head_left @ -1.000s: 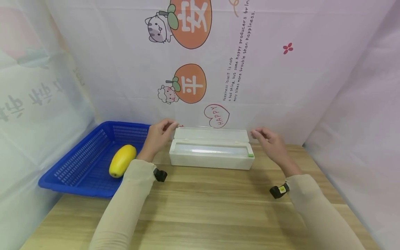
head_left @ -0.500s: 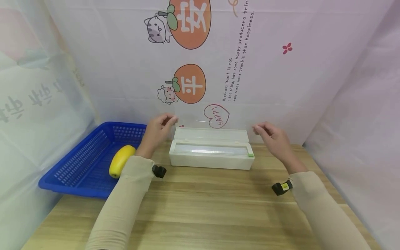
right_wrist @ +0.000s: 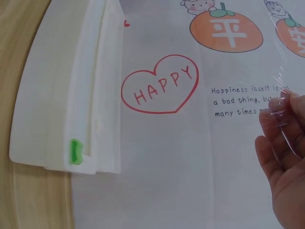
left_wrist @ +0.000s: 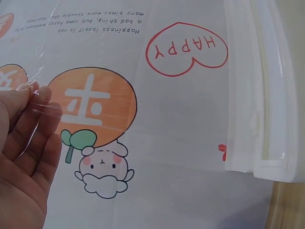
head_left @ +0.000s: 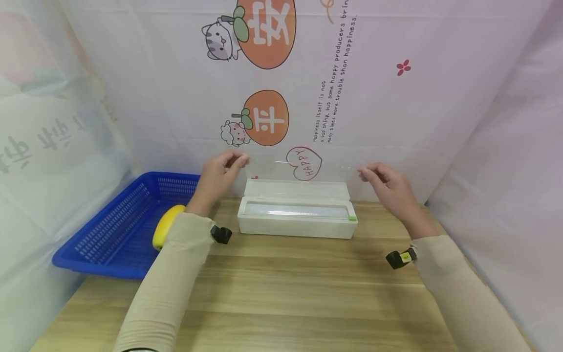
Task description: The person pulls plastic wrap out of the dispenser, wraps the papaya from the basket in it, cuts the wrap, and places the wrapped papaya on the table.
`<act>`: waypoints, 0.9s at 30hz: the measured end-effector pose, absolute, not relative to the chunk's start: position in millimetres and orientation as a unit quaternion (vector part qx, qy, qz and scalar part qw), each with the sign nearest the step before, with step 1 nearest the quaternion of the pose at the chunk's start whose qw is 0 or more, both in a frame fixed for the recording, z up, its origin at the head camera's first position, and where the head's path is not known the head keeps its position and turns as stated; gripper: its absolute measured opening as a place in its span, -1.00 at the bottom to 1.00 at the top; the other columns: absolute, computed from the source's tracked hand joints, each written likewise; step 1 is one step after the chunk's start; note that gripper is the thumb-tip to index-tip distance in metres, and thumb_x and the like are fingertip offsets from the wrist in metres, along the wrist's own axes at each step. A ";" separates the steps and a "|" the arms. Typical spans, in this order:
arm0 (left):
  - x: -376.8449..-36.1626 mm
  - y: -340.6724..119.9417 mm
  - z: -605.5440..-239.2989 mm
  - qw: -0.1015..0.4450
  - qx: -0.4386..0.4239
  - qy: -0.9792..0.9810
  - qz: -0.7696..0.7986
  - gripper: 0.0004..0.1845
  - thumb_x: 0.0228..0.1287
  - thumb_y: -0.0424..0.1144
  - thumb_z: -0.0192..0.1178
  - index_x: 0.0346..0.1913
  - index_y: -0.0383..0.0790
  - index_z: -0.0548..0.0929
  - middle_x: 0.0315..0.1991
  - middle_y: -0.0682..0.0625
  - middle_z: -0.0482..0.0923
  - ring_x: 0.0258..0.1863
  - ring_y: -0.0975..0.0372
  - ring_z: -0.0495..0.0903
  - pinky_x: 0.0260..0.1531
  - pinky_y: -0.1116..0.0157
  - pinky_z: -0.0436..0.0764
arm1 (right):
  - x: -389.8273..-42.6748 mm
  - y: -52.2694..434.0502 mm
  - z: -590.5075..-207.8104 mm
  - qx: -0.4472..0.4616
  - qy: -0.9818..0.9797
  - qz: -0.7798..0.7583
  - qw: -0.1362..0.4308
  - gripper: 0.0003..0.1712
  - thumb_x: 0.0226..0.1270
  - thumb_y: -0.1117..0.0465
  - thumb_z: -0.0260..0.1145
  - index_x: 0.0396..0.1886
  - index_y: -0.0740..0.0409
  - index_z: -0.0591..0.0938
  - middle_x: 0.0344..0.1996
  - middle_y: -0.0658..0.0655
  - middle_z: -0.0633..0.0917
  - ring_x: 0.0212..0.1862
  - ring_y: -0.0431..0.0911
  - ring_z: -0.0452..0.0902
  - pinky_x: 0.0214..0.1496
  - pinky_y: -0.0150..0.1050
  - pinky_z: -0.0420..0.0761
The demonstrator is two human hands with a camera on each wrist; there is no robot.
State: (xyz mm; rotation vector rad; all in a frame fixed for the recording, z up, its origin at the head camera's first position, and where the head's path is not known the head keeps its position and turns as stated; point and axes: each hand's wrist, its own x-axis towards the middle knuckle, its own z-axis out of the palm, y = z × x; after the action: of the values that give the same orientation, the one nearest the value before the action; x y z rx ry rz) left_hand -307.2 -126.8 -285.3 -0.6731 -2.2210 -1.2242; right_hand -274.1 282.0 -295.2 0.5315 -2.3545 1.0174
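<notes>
Clear cling film point(left_wrist: 95, 117) stretches between my two raised hands, faint in the head view. My left hand point(head_left: 220, 178) pinches one corner between thumb and fingers. At the other end my right hand point(head_left: 391, 190) pinches the film point(right_wrist: 279, 107) the same way. Below and between the hands stands a white cling film dispenser box point(head_left: 296, 228) on the wooden table. Its lid point(head_left: 296, 189) is tilted back, and a green cutter slider point(head_left: 352, 218) sits at the right end. Whether the film still joins the box cannot be told.
To the left, a blue plastic basket point(head_left: 70, 259) holds a smooth yellow oblong fruit point(head_left: 164, 227), partly hidden by the left sleeve. A printed white cloth point(head_left: 374, 112) hangs close behind the box and along both sides. Bare wooden tabletop point(head_left: 299, 288) lies in front.
Both hands have risen above the box and moved slightly apart, drawing the film up between them. The box and the fruit in the basket have stayed put.
</notes>
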 end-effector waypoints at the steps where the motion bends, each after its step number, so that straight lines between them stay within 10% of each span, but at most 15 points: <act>1: -307.0 -126.7 -284.1 0.259 -0.250 -0.816 -0.452 -0.72 0.52 -0.07 0.11 -0.06 -0.20 0.69 -0.18 -0.04 0.69 -0.17 0.23 0.62 -0.08 0.24 0.62 | -274.1 282.2 -294.0 0.196 -0.869 0.374 0.260 -0.65 0.60 0.05 0.10 -0.01 0.21 0.67 -0.15 0.15 0.73 -0.10 -0.28 0.57 -0.07 -0.53 0.48; 27: -298.9 -127.0 -240.7 0.322 -0.283 -0.805 -0.410 -0.75 0.53 -0.19 0.12 -0.06 -0.30 0.71 -0.21 -0.09 0.71 -0.20 0.19 0.65 -0.18 0.40 0.58 | -271.0 282.8 -254.5 0.240 -0.838 0.378 0.312 -0.70 0.57 0.17 0.16 -0.06 0.33 0.68 -0.19 0.17 0.73 -0.14 -0.29 0.60 -0.06 -0.53 0.53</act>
State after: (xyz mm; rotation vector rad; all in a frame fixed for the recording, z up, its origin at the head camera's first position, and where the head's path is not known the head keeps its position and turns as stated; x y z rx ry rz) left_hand -298.9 -127.0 -240.7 -0.7433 -2.1145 -1.0769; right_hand -271.0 282.8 -254.5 0.6327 -2.2106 0.9966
